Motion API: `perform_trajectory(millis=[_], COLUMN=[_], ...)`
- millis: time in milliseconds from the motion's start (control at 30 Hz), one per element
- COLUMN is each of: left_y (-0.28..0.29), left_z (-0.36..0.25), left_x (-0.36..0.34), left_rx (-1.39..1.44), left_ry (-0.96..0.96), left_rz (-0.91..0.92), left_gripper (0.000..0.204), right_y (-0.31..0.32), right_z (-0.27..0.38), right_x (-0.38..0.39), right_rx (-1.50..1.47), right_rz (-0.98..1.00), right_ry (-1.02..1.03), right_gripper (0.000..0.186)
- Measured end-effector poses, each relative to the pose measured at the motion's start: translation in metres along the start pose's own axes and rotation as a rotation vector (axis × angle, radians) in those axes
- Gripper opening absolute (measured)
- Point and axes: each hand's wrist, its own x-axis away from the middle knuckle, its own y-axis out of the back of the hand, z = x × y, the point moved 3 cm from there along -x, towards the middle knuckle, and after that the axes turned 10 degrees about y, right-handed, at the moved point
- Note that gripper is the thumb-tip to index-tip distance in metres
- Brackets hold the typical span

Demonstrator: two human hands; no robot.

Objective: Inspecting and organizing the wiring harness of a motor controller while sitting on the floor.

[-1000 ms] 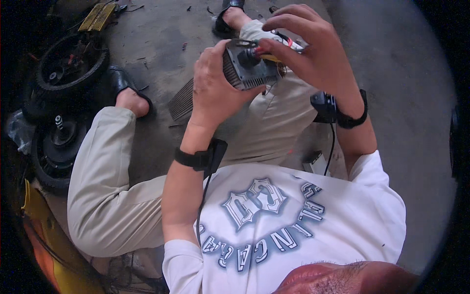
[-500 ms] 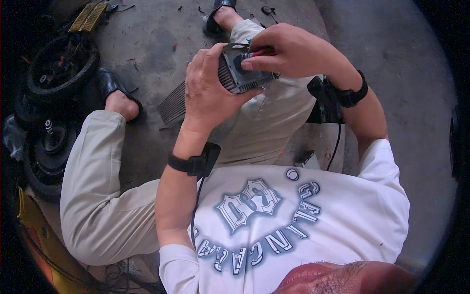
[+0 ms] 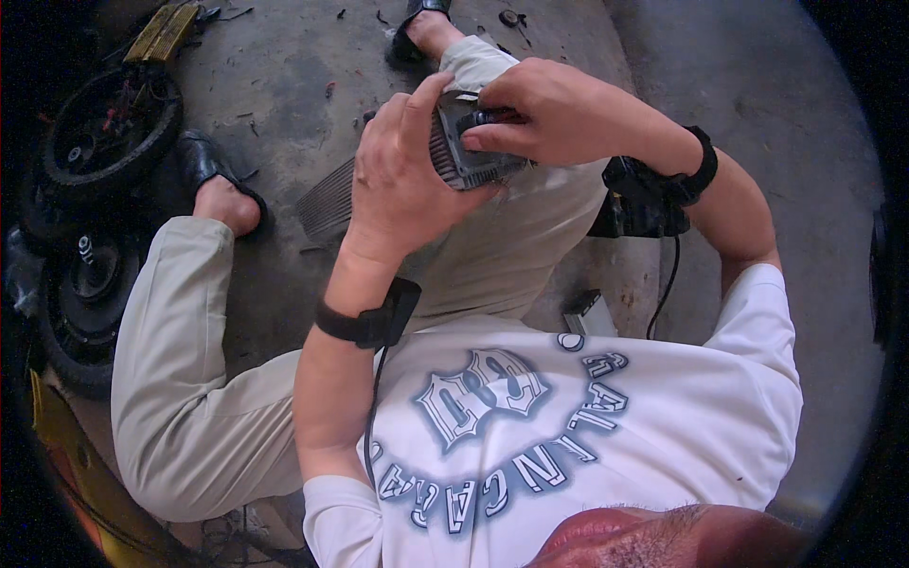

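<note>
A long grey metal housing with ridged fins (image 3: 327,199) tilts up over my right leg. My left hand (image 3: 393,175) is closed around its upper end, fingers over the far side and thumb along the near edge. At that end plate my right hand (image 3: 554,109) has its thumb and fingers pinched on a dark cable end (image 3: 490,118). The back of the right hand hides part of it, and whether it is seated in the housing cannot be made out.
Black wheels with tyres (image 3: 109,142) lie on the left, with a yellow finned block (image 3: 163,33) beyond them. A yellow panel (image 3: 85,464) is at the lower left. A small pale box (image 3: 592,314) stands near my right thigh. Scraps (image 3: 513,19) dot the concrete floor.
The red part seen between my right fingers is out of sight, and a dark loop shows there instead. My right hand has turned and dropped slightly; my left hand keeps its hold.
</note>
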Motion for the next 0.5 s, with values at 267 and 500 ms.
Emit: perform_trajectory(millis=[267, 500], left_y=[0.0005, -0.0029], left_z=[-0.0009, -0.0028], left_x=[-0.0007, -0.0013], left_rx=[-0.072, -0.083], left_ry=[0.028, -0.002], left_rz=[0.051, 0.025], left_gripper=[0.09, 0.084], right_y=[0.0035, 0.0079], right_z=[0.0032, 0.0083], right_x=[-0.0019, -0.0021], right_rx=[0.063, 0.096], right_rz=[0.092, 0.219], right_ry=[-0.009, -0.054], right_gripper=[0.039, 0.037])
